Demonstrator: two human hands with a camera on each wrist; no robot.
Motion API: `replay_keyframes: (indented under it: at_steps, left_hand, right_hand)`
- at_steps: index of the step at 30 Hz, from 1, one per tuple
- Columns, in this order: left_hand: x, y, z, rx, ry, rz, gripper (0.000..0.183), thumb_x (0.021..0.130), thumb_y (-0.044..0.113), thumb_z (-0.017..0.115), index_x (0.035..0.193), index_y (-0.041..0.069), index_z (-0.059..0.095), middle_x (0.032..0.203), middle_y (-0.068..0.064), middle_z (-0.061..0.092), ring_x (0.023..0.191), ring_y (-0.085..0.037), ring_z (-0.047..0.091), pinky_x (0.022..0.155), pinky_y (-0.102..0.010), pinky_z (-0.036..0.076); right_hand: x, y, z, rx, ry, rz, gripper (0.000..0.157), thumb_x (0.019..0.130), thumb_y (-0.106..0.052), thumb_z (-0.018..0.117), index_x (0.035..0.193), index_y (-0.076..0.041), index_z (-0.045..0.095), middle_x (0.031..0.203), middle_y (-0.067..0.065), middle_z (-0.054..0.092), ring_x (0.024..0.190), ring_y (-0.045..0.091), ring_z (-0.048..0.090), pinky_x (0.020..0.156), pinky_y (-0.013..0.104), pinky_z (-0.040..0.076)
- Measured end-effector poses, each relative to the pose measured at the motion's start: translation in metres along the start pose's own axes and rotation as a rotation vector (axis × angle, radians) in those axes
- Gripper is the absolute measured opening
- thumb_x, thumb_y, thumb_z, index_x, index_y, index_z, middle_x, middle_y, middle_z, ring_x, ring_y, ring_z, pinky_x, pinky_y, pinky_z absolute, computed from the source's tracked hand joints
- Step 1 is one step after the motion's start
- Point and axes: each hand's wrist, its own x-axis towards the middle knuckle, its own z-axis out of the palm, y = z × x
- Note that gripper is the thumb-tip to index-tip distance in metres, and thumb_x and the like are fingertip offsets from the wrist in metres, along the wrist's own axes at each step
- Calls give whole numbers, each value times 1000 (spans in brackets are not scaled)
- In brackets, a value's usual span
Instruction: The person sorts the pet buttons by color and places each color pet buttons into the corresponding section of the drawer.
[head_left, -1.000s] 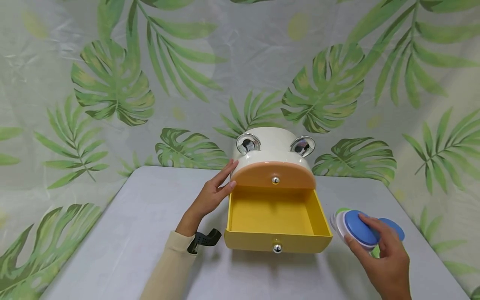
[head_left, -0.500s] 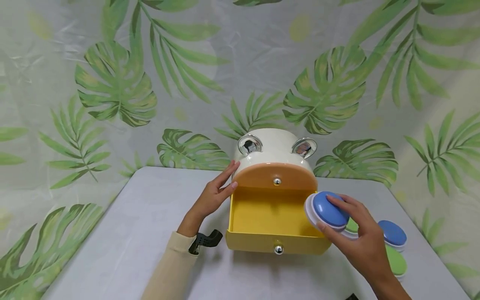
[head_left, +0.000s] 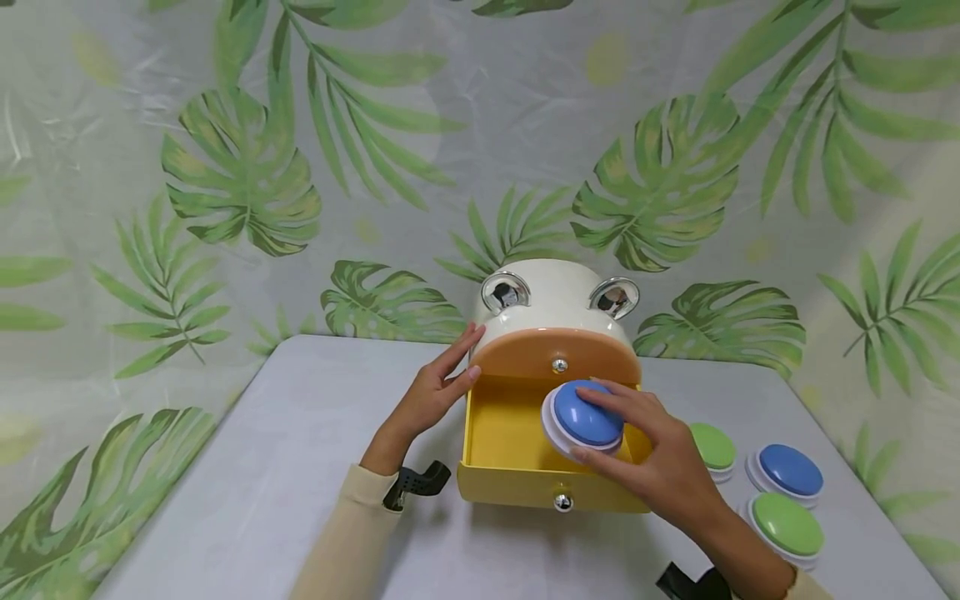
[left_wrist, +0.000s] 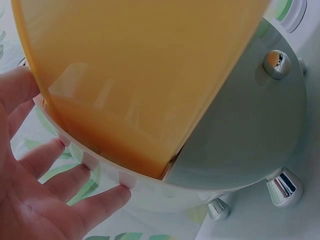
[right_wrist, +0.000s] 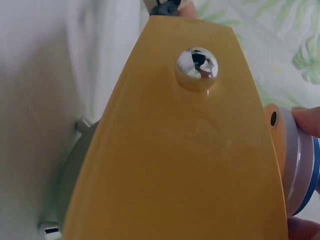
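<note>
A duck-faced drawer box [head_left: 551, 283] with a white body and silver eyes stands on the table, its yellow drawer [head_left: 517, 486] pulled out. My left hand [head_left: 427, 396] rests on the box's left side; in the left wrist view its extended fingers [left_wrist: 102, 205] touch the white shell. My right hand [head_left: 663, 454] holds a blue buzzer button [head_left: 588, 412] with a white base over the drawer's right half, tilted. The right wrist view has that button's orange underside [right_wrist: 276, 135] at the drawer's rim.
To the right on the table sit two green buzzer buttons [head_left: 787, 523] and another blue buzzer button [head_left: 791, 469]. Above the yellow drawer is an orange drawer [head_left: 525, 354] with a silver knob, pushed in. A grey-green lower front [left_wrist: 240, 120] shows in the left wrist view.
My right hand has carried the blue buzzer button leftward from beside the other buttons to over the yellow drawer. The left hand stays on the box.
</note>
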Motion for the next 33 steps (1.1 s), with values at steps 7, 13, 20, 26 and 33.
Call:
replay_keyframes:
  at_steps: [7, 13, 20, 26, 33]
  left_hand:
    - [-1, 2, 0, 11, 10, -13, 55, 101, 9, 50, 152, 12, 31, 160, -10, 17, 145, -24, 22, 103, -41, 43]
    - [-1, 2, 1, 14, 3, -19, 55, 101, 8, 50, 152, 12, 31, 160, -11, 17, 145, -25, 21, 102, -42, 43]
    - [2, -15, 1, 5, 16, -3, 56, 100, 8, 50, 153, 16, 32, 160, -8, 16, 145, -26, 20, 101, -45, 43]
    - [4, -33, 1, 13, 23, 8, 55, 101, 17, 52, 151, 30, 33, 160, 1, 18, 145, -18, 22, 102, -42, 44]
    - [4, -34, 1, 18, 27, 13, 54, 101, 22, 52, 150, 35, 34, 160, 7, 19, 144, -16, 23, 101, -41, 45]
  right_hand:
    - [16, -5, 12, 14, -117, -98, 57, 75, -41, 83, 127, -39, 61, 135, -10, 54, 125, 17, 48, 95, 49, 49]
    - [26, -11, 27, -17, -221, -140, 57, 75, -47, 81, 128, -38, 61, 131, -14, 56, 121, 11, 51, 94, 40, 51]
    - [40, -13, 39, -22, -347, -183, 56, 77, -46, 79, 129, -32, 62, 128, -12, 58, 114, 8, 56, 95, 36, 51]
    - [50, -13, 47, -6, -464, -208, 54, 80, -42, 78, 129, -26, 63, 128, -8, 60, 115, 10, 56, 96, 34, 50]
    - [57, -10, 52, -24, -540, -215, 52, 80, -36, 79, 129, -25, 63, 127, -11, 61, 115, 7, 56, 97, 32, 49]
